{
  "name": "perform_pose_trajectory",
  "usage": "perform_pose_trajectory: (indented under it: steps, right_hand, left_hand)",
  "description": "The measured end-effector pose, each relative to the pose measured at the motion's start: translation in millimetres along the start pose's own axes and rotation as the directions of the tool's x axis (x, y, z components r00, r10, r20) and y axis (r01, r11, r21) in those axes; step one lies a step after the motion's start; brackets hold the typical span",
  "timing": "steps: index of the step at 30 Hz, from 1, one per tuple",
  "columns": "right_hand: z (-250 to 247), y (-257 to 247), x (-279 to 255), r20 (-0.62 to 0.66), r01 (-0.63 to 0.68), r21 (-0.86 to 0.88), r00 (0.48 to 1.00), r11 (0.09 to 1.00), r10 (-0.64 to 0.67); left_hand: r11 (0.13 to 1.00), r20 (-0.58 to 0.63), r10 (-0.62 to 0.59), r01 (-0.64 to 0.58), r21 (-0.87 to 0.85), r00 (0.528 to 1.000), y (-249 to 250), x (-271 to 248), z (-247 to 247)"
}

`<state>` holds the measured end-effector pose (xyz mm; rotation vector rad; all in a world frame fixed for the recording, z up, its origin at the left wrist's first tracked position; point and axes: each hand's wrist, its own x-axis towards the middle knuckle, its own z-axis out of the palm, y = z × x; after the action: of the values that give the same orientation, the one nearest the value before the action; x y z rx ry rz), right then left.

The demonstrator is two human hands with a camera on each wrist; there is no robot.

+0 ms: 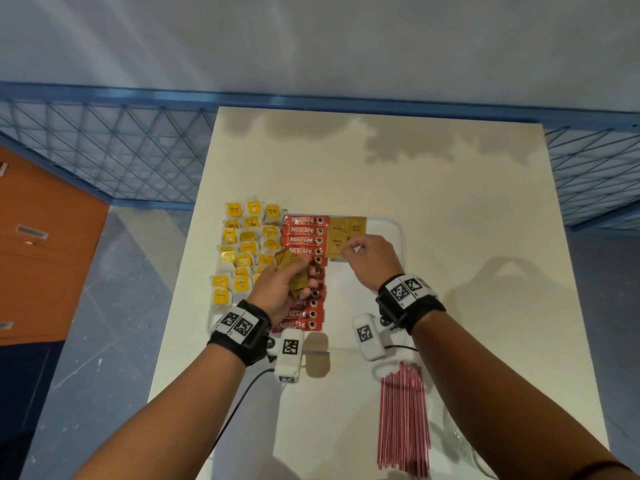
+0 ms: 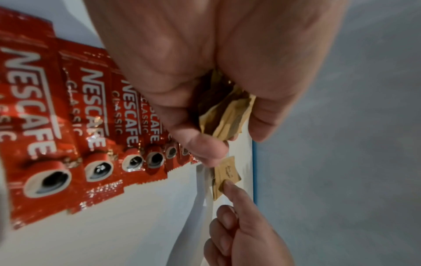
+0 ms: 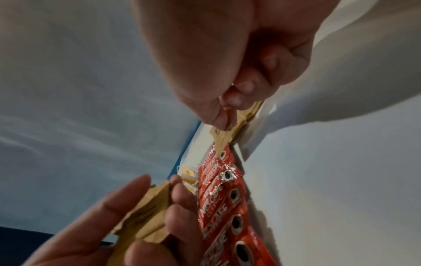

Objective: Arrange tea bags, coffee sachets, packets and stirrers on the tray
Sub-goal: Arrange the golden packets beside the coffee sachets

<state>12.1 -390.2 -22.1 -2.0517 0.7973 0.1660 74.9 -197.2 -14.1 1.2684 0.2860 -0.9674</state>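
A white tray (image 1: 399, 233) holds yellow tea bags (image 1: 242, 258) on its left, a column of red coffee sachets (image 1: 304, 233) in the middle and a few brown sugar packets (image 1: 346, 226) at its far right part. My left hand (image 1: 294, 276) hovers over the coffee column and grips a bunch of brown packets (image 2: 225, 117). My right hand (image 1: 349, 251) reaches down to the tray and pinches one brown packet (image 2: 227, 172) lying beside the others. Red stirrers (image 1: 403, 420) lie on the table near me, off the tray.
The cream table (image 1: 450, 202) stretches bare beyond and to the right of the tray. A glass jar (image 1: 464, 445) stands at the near right corner beside the stirrers. A blue mesh fence (image 1: 121, 150) and an orange cabinet (image 1: 41, 244) are to the left, off the table.
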Motion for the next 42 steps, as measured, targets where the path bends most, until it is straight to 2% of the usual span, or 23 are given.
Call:
perform_pose_trajectory:
  steps: [5, 10, 24, 30, 36, 39, 42]
  right_hand:
    - [4.3, 2.3, 8.1, 0.066, -0.044, -0.095, 0.997, 0.995, 0.050]
    - [8.9, 4.3, 12.0, 0.024, -0.104, -0.117, 0.994, 0.988, 0.107]
    - [8.7, 3.4, 10.2, 0.036, -0.098, -0.187, 0.994, 0.978, 0.106]
    - [9.6, 1.3, 4.8, 0.043, -0.111, -0.181, 0.992, 0.977, 0.120]
    - [10.7, -2.8, 0.8, 0.040, -0.096, -0.200, 0.994, 0.975, 0.106]
    - [9.8, -1.0, -1.8, 0.021, -0.092, -0.162, 0.995, 0.983, 0.096]
    - [10.7, -1.5, -10.0, 0.013, -0.026, -0.032, 1.000, 0.999, 0.027]
  left_hand:
    - [0.997, 0.027, -0.022, 0.024, -0.079, 0.999, 2.2, -0.9, 1.7]
    - [0.983, 0.051, -0.073, 0.080, -0.165, 0.996, 2.4, 1.0, 1.4]
    - [0.998, 0.107, -0.028, 0.034, -0.056, 0.994, 3.8, -7.2, 4.4]
    - [0.998, 0.050, -0.020, 0.022, -0.053, 0.999, 0.2, -7.7, 1.5]
    - [0.999, 0.026, 0.021, -0.022, 0.033, 0.999, -4.2, -7.0, -1.5]
    - [0.999, 0.020, 0.021, -0.022, 0.040, 1.000, -6.2, -6.2, -2.6]
    - [0.998, 0.033, 0.033, -0.034, 0.047, 0.999, -6.7, -5.2, -2.3]
